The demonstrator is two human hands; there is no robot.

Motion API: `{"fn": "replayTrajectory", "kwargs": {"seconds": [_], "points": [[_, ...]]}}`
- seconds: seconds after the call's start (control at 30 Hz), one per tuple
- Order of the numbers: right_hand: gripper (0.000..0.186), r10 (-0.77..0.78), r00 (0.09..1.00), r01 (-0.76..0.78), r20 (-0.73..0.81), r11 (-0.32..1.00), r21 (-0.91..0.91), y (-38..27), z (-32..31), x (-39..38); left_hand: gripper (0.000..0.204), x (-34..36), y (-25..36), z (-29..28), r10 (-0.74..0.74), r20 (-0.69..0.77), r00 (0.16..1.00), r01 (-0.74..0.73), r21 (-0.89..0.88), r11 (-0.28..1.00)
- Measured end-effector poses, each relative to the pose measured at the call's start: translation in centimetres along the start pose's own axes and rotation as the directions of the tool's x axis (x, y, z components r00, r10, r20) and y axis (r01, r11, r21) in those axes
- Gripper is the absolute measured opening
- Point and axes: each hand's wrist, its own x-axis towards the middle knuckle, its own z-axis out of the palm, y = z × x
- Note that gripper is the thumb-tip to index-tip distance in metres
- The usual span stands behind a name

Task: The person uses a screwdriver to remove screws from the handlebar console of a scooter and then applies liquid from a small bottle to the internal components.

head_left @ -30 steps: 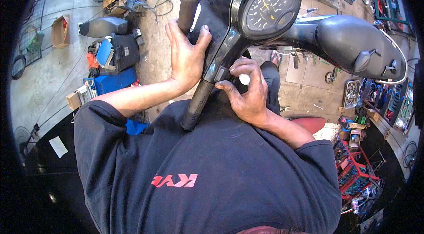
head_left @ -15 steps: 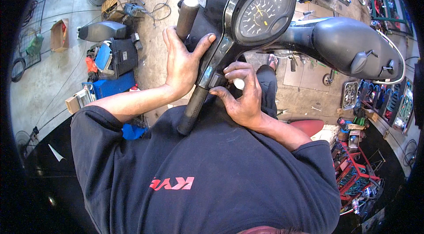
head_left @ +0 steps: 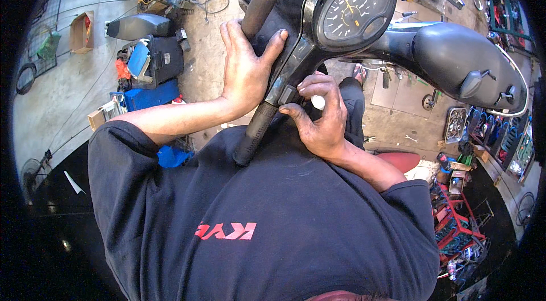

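A black scooter handlebar unit (head_left: 301,45) with a round speedometer (head_left: 352,14) is held up in front of my chest. My left hand (head_left: 244,68) presses against its left side, fingers pointing up beside the upper rubber grip (head_left: 259,8) and thumb hooked over the cover's edge. My right hand (head_left: 321,116) curls around the switch housing just above the lower rubber grip (head_left: 256,133). A small white piece (head_left: 317,102) is pinched under its fingers. What the white piece is cannot be made out.
A large black body panel (head_left: 460,68) reaches out to the right. On the concrete floor to the left lie a black seat (head_left: 136,25), a blue box (head_left: 151,96) and a cardboard box (head_left: 82,31). A red tool rack (head_left: 455,227) stands at the lower right.
My left thumb has spread further over the cover's edge. My right fingers have crept slightly up along the switch housing. The unit has barely shifted.
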Motion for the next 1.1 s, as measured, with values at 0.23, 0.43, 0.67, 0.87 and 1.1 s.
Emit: {"fn": "replayTrajectory", "kwargs": {"seconds": [0.23,0.43,0.67,0.87,1.1], "points": [[0.042,-0.024,1.000,0.024,-0.001,1.000,-0.014,0.1,-0.1,0.0,0.056,0.0,0.6,-0.3,-0.035,0.037,0.999,0.036,-0.019,0.999],[0.041,-0.037,0.999,0.037,-0.027,0.999,0.017,0.3,0.0,0.0,0.049,0.1,0.3,-0.2,0.037,0.029,0.999,-0.040,0.110,0.993],[0.039,0.015,1.000,-0.012,-0.022,0.992,0.126,0.9,-0.2,-0.4,0.050,0.2,0.6,-0.4,0.043,0.125,0.991,-0.070,0.221,0.973],[0.039,0.008,0.999,-0.002,-0.037,0.989,0.147,1.1,-0.4,-0.6,0.048,0.2,0.6,-0.3,0.052,0.142,0.988,-0.088,0.263,0.961],[0.038,-0.009,1.000,0.012,-0.028,0.991,0.134,1.0,-0.6,-0.6,0.047,0.0,0.6,-0.3,0.051,0.138,0.989,-0.089,0.282,0.955]]}}
